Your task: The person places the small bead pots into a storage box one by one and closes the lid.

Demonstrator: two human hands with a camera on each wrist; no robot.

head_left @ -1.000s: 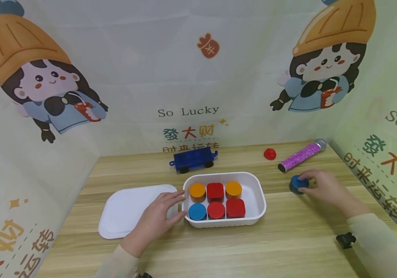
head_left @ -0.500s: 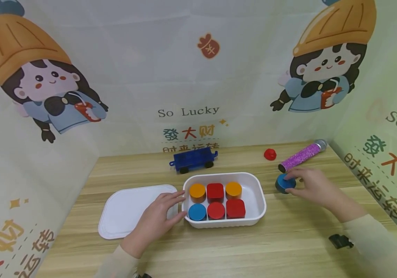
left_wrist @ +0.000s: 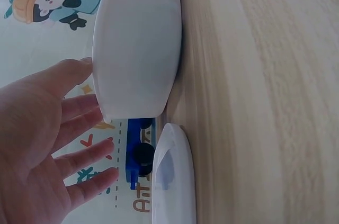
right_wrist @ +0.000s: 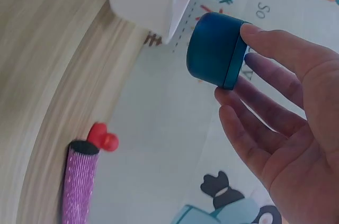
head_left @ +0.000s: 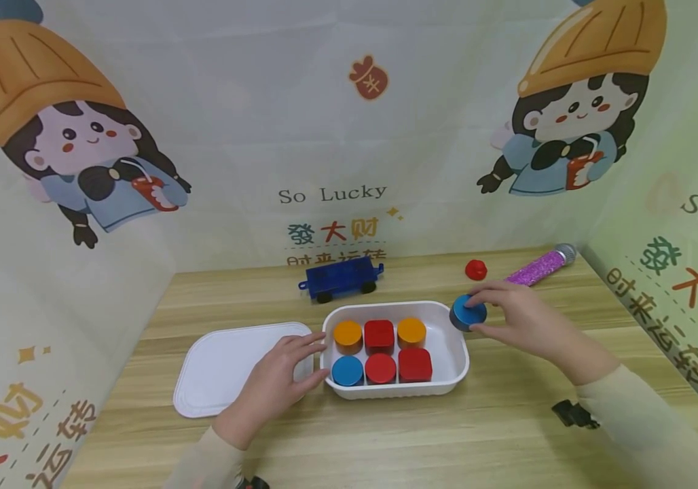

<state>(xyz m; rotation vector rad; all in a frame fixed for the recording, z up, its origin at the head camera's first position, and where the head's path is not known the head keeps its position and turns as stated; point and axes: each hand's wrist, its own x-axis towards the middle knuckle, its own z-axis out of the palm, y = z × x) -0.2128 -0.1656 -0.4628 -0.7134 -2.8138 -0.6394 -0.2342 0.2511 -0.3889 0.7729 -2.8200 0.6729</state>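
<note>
A small blue round tin [right_wrist: 214, 49], with a lid seam visible in the right wrist view, is pinched between the thumb and fingers of my right hand [head_left: 523, 319]. It is held up at the right rim of a white plastic box [head_left: 453, 380]. Inside the box stand two yellow round tins [head_left: 347, 335], two red square ones [head_left: 415, 365], a red round one [head_left: 381, 368] and a blue round one [head_left: 347, 370]. At the box's left end my left hand [head_left: 272, 377] rests its extended fingertips on the rim, curled round nothing.
A white lid [head_left: 214, 373] lies left of the box, partly under my left hand in the head view. Behind the box stands a blue toy wagon [head_left: 341, 278]. A small red object [head_left: 476, 269] and a glittery purple microphone [head_left: 538, 267] lie at the back right.
My right hand has carried the blue tin leftward, from beside the microphone to the box's right rim, where it is raised. The left hand stays on the box.
</note>
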